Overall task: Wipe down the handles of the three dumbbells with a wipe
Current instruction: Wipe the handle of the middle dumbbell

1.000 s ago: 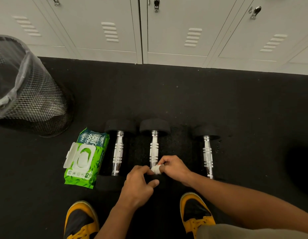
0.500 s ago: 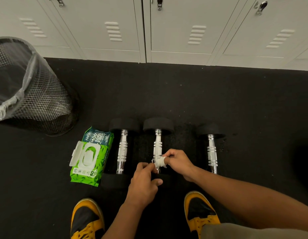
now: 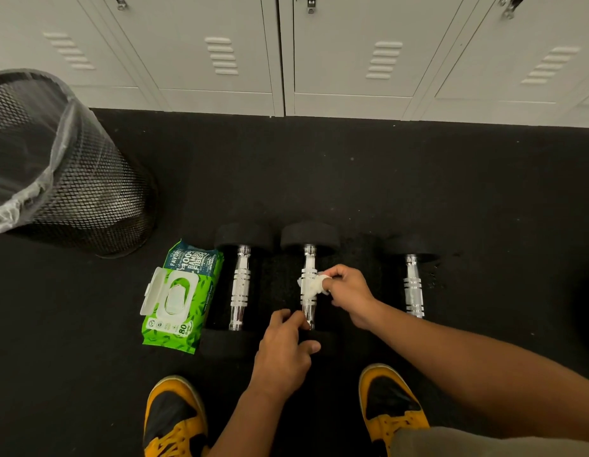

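Three dumbbells lie side by side on the black floor [image 3: 352, 179], their chrome handles running away from the person; the right hand [image 3: 347, 291] pinches a crumpled white wipe [image 3: 314, 285] against the handle of the middle dumbbell [image 3: 309, 258], about halfway along its length, with the wipe wrapped partly round the metal; the left hand [image 3: 283, 354] rests on the near black end of that same dumbbell, fingers loosely curled over it and fingertips [image 3: 291, 316] close beside the lower end of the handle, though whether it truly grips the weight I cannot tell; the left dumbbell [image 3: 241, 285] lies just beside a green pack of wipes [image 3: 177, 301], whose white flip lid stands open; the right dumbbell [image 3: 413, 285] lies well apart from both hands; a black mesh bin [image 3: 88, 179] with a clear liner stands to the far left; pale grey lockers [image 3: 220, 44] line the back; two yellow-and-black shoes [image 3: 174, 417] show at the bottom edge.
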Tool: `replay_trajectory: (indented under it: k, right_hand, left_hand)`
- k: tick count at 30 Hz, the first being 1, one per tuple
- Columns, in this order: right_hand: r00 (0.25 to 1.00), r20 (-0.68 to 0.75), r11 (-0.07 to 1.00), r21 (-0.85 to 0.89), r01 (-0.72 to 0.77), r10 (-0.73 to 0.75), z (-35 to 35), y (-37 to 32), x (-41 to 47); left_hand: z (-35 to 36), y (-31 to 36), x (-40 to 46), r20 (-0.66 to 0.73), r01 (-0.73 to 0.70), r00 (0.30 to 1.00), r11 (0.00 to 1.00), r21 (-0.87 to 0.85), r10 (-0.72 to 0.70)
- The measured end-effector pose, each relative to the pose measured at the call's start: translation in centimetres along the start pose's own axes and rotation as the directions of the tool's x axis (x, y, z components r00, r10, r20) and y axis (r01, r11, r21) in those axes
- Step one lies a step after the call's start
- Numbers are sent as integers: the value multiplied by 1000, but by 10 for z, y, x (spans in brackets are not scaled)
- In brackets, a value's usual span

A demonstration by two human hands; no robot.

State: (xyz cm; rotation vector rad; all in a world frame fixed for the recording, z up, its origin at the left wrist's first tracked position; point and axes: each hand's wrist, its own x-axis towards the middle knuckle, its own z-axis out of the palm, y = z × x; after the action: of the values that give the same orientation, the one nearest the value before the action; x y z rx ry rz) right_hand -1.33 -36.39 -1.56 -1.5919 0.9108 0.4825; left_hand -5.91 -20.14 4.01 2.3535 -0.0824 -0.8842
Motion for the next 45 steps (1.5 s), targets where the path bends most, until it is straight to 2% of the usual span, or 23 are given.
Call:
replay_trajectory:
  k: [6, 10, 14, 20, 28, 35, 40, 45]
  right_hand:
    - [989, -103, 985, 148, -86, 102, 3, -15, 15]
    - [979, -85, 945, 290, -154, 186, 6, -20, 26]
    - [976, -36, 927, 322, -191, 214, 4, -21, 28]
    - [979, 97, 971, 143, -190, 178, -9, -23, 22]
    - [963, 205, 984, 0, -177, 173, -12, -9, 15]
    - [961, 216, 984, -83, -161, 175, -10, 5, 8]
    - [937, 268, 965, -193, -176, 224, -8, 25, 4]
    - [905, 328, 943, -278, -183, 272, -7, 43, 2]
  left_hand:
    - [4, 3, 2, 68, 37, 997, 999, 14, -38]
    - [8, 4, 4, 80, 58, 995, 998, -4, -58]
    - [10, 4, 4, 69, 53, 996, 999, 5, -53]
    - [8, 1, 4, 65, 22, 998, 1000, 7, -23]
    - [8, -1, 4, 61, 14, 998, 1000, -9, -14]
    - [8, 2, 3, 61, 34, 998, 999, -13, -33]
    - [6, 6, -2, 7, 1, 1000, 999, -39, 0]
    - [7, 8, -7, -61, 100, 992, 990, -100, -107]
